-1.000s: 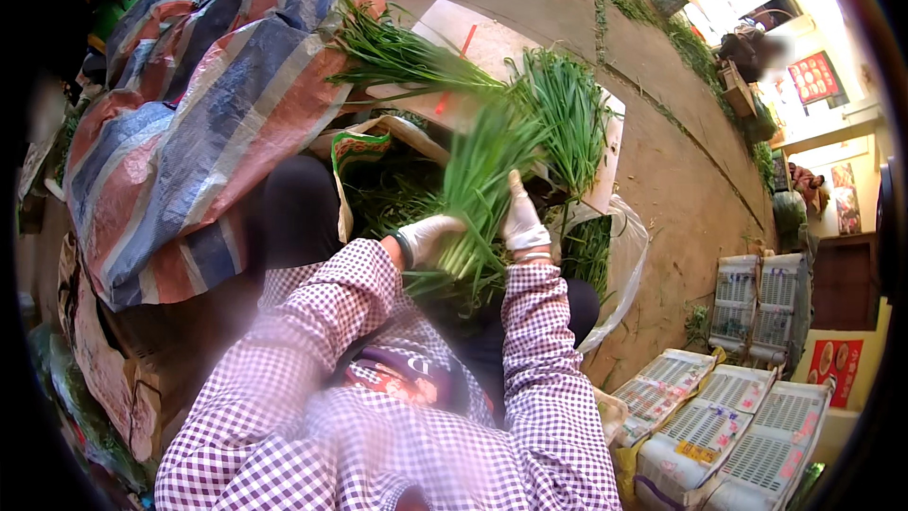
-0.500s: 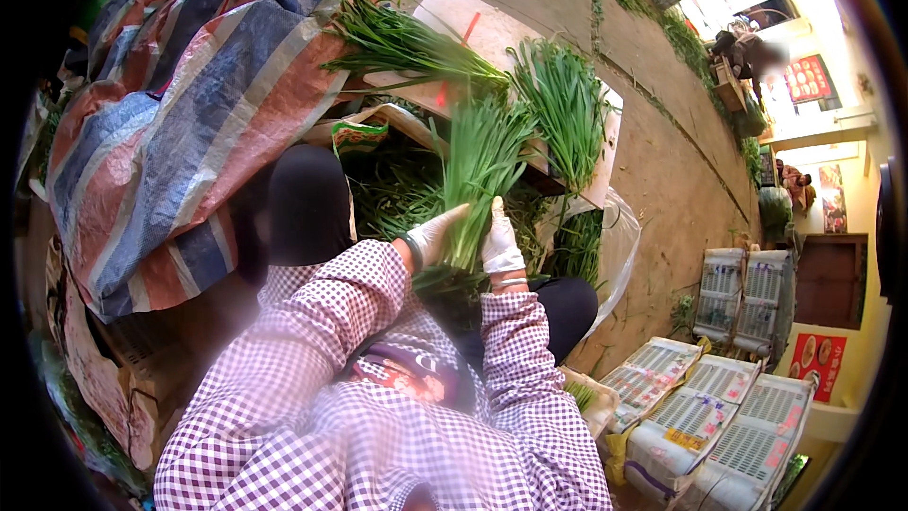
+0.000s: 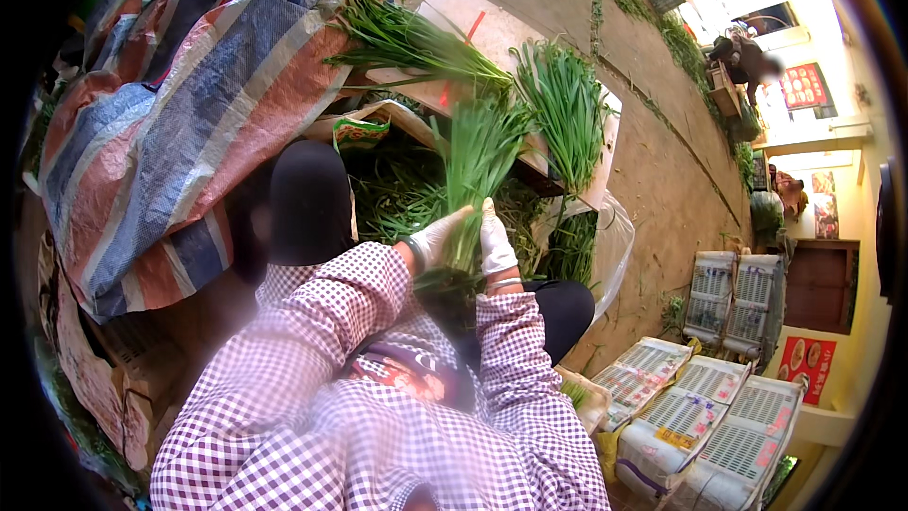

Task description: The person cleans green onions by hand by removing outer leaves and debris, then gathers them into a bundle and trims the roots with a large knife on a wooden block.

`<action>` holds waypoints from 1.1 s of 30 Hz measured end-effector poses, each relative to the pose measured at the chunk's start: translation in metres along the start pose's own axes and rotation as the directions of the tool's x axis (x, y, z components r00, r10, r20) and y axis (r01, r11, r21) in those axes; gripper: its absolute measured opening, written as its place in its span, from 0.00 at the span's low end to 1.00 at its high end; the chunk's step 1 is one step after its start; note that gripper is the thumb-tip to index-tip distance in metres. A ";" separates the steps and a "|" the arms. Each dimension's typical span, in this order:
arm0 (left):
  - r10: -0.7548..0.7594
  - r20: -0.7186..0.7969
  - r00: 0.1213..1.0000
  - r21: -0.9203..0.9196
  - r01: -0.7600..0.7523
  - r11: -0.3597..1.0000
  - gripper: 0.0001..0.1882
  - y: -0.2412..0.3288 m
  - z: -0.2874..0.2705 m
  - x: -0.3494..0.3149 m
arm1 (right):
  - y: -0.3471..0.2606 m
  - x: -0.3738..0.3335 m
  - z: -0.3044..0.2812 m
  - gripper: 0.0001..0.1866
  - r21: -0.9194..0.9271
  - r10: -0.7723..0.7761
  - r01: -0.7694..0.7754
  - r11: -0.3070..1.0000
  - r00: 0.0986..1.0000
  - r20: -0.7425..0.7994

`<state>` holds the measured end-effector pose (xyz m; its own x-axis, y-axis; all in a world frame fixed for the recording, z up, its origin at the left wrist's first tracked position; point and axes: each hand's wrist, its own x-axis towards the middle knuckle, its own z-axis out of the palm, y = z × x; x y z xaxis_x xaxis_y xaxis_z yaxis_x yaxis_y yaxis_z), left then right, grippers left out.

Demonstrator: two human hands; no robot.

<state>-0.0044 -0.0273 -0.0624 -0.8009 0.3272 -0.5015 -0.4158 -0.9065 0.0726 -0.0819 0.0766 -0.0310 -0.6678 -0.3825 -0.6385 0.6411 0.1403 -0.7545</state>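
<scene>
A loose bunch of long, flat green leaves, seemingly garlic chives (image 3: 471, 156), stands between my two white-gloved hands, its tops fanned away from me and partly blurred. My left hand (image 3: 439, 235) is closed on the bunch's left side near the lower end. Against its right side is my right hand (image 3: 496, 241), thumb pointing up, its fingers mostly behind the stalks. Beyond, another bunch of chives (image 3: 565, 114) lies on a pale board (image 3: 463, 14). A further spread-out bunch (image 3: 402, 43) lies across the board's left side.
Loose greens (image 3: 397, 194) fill an opened sack below the bunch. A red, blue and white striped tarp (image 3: 203, 123) covers a heap on the left. White slotted crates (image 3: 681, 393) stand at lower right. A clear plastic bag (image 3: 615, 241) hangs beside my right knee. People are far off at upper right.
My hands stay around the bunch, with the right hand shifted slightly. The leaf tops have moved a little, and the whole view has drifted slightly.
</scene>
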 end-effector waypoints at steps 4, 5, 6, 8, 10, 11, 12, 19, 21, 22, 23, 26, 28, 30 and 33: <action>0.004 -0.030 1.000 0.032 -0.003 0.999 0.27 0.000 -0.007 0.006 | -0.022 -0.020 0.011 0.27 0.077 0.048 -0.053 0.996 0.997 0.065; 0.004 -0.045 0.999 0.034 -0.003 0.999 0.26 -0.002 -0.016 0.014 | -0.026 -0.023 0.012 0.27 0.104 0.043 -0.051 0.993 0.996 0.079; 0.012 -0.049 0.999 0.043 -0.010 0.999 0.25 0.000 -0.013 0.012 | -0.025 -0.023 0.010 0.26 0.129 0.016 -0.025 0.991 0.997 0.073; 0.028 -0.057 0.998 0.061 -0.024 0.998 0.24 0.001 -0.005 0.006 | -0.021 -0.022 0.004 0.24 0.177 -0.036 0.024 0.984 0.997 0.062; 0.040 -0.030 0.999 0.032 -0.039 0.999 0.22 0.002 0.001 0.000 | -0.004 -0.009 -0.019 0.21 0.144 -0.114 0.107 0.984 0.992 0.046; 0.039 -0.009 0.999 0.035 -0.038 0.999 0.21 0.004 0.006 -0.005 | 0.001 -0.005 -0.028 0.19 0.124 -0.135 0.131 0.984 0.991 0.025; 0.043 0.010 0.999 0.034 -0.044 0.998 0.21 0.006 0.007 -0.008 | -0.002 -0.009 -0.026 0.18 0.132 -0.082 0.079 0.988 0.996 0.019; 0.039 -0.067 0.997 0.022 -0.038 0.999 0.20 0.007 -0.008 0.004 | 0.026 0.001 -0.045 0.15 -0.524 -0.721 0.595 0.609 0.691 -0.054; 0.006 -0.018 1.000 0.019 -0.006 1.000 0.19 0.007 -0.012 0.006 | 0.009 -0.010 -0.027 0.20 -0.508 -0.767 0.618 0.600 0.626 -0.144; 0.012 -0.015 1.000 0.014 -0.012 1.000 0.19 0.006 -0.012 0.005 | 0.003 -0.013 -0.023 0.20 -0.599 -0.765 0.576 0.556 0.637 -0.097; 0.019 -0.012 1.000 0.008 -0.019 1.000 0.18 0.005 -0.011 0.005 | -0.004 -0.018 -0.020 0.21 -0.682 -0.758 0.532 0.502 0.650 -0.051; 0.009 -0.003 1.000 0.040 -0.009 0.999 0.17 0.005 -0.007 0.001 | -0.021 -0.017 -0.004 0.22 -0.870 -0.699 0.385 0.307 0.712 0.069; -0.003 0.000 1.000 0.073 0.003 0.997 0.17 0.007 -0.003 -0.004 | -0.030 -0.006 0.001 0.14 -0.919 -0.692 0.381 0.106 0.692 0.207; 0.044 -0.005 0.999 0.086 -0.044 0.995 0.14 0.005 -0.005 0.000 | -0.052 -0.007 0.011 0.09 -0.958 -0.635 0.282 -0.055 0.730 0.252; 0.086 -0.064 0.994 0.097 -0.080 0.992 0.11 0.003 0.002 0.000 | -0.078 0.018 0.021 0.04 -0.936 -0.662 0.265 -0.233 0.661 0.352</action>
<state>-0.0069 -0.0294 -0.0607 -0.8047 0.2305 -0.5472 -0.3904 -0.8997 0.1952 -0.1360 0.0398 0.0196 -0.7331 -0.6675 0.1306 -0.6801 0.7206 -0.1347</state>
